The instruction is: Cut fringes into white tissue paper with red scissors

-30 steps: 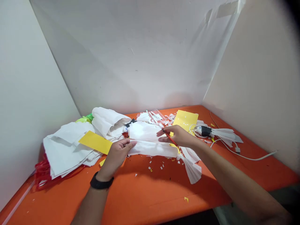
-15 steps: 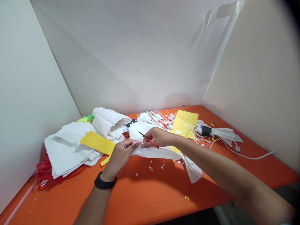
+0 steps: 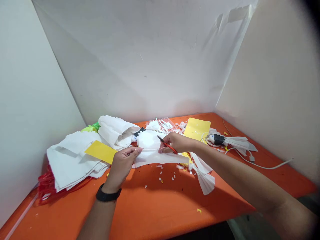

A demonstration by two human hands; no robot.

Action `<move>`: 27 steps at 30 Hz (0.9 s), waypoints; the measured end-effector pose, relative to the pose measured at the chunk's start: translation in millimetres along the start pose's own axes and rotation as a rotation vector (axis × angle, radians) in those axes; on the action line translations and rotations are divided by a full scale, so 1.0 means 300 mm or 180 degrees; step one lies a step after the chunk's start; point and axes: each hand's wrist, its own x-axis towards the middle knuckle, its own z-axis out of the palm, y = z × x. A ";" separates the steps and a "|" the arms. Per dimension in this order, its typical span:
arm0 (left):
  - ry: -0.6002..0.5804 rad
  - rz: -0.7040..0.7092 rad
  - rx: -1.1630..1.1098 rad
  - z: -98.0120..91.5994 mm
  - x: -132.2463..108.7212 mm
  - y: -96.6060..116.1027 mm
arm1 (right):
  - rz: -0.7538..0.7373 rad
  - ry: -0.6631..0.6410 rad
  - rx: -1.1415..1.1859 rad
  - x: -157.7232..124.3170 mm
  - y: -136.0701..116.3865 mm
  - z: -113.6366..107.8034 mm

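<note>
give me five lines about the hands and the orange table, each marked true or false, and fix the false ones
1. The right hand holds a red-handled tool. True.
2. A black band circles the right wrist. False: it is on the left arm.
3. The left hand pinches a white sheet. True.
4. Red plastic lies at the right end of the table. False: it lies at the left end.
5. A white cable lies on the table's right part. True.

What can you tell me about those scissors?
The scissors have red handles, plastic by the look, and short, dark, pointed blades that appear closed. They sit slanted in the right hand, tip pointing forward and left, over the white paper; whether they touch it is unclear.
</note>
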 end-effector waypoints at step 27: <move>0.0719 -0.0293 -0.0728 0.019 0.014 -0.032 | -0.0055 0.1533 0.1242 -0.147 0.159 -0.038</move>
